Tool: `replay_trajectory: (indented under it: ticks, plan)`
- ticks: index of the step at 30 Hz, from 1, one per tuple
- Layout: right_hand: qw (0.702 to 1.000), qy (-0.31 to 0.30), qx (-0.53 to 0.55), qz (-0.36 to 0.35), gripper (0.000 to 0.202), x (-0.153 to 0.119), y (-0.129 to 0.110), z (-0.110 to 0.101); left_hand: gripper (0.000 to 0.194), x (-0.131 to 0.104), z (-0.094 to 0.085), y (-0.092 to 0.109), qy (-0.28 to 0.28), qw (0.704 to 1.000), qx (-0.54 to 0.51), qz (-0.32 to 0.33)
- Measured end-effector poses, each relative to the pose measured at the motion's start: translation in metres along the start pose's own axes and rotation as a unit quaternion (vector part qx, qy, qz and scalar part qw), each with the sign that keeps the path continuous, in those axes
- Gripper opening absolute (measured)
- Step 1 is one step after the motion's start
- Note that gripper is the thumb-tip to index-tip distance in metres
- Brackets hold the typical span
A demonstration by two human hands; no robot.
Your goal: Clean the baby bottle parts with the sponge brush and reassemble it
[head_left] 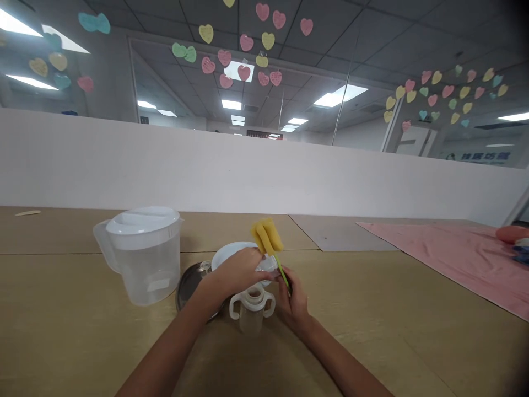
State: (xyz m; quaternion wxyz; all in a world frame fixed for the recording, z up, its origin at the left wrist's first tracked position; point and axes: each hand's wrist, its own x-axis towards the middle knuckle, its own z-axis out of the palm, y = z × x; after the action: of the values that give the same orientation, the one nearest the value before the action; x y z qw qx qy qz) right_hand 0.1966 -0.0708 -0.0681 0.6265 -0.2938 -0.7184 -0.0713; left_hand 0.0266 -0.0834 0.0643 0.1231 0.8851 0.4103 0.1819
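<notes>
A sponge bottle brush (266, 236) with a yellow head and a thin green handle stands tilted in front of me. My right hand (293, 298) is closed around the lower part of its handle. Just below the sponge, my left hand (242, 267) grips a clear plastic piece (268, 264), whose exact kind I cannot make out. Beneath both hands stands a clear baby bottle (252, 314) with two white side handles and an open top. Behind the left hand, a white dish (227, 252) is partly covered. A round metal tray (188, 284) lies partly under the left forearm.
A lidded translucent pitcher (146, 259) stands at the left. Across the right side of the table spreads a pink cloth (446, 253), with a reddish item (512, 234) at its far edge. A low white wall (231, 176) with glass above closes off the back.
</notes>
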Motion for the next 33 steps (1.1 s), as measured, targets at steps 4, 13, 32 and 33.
replay_trajectory:
  ticks: [4,13,32,33]
  plan:
    - [0.995,0.008,0.061,0.084,0.033,-0.003,0.006,0.004,0.039,-0.004,-0.017,-0.015,0.062,0.996,-0.045,-0.039]
    - [0.999,-0.029,-0.043,-0.013,0.035,0.001,0.005,-0.001,0.04,-0.026,-0.058,-0.026,0.179,0.978,-0.1,-0.03]
    - [0.992,-0.008,-0.108,-0.057,0.042,0.0,0.015,-0.007,0.043,-0.026,-0.055,-0.016,0.177,0.98,-0.088,0.009]
    - [0.992,-0.012,-0.108,-0.061,0.041,0.0,0.016,-0.007,0.045,-0.026,-0.054,-0.014,0.167,0.983,-0.082,0.005]
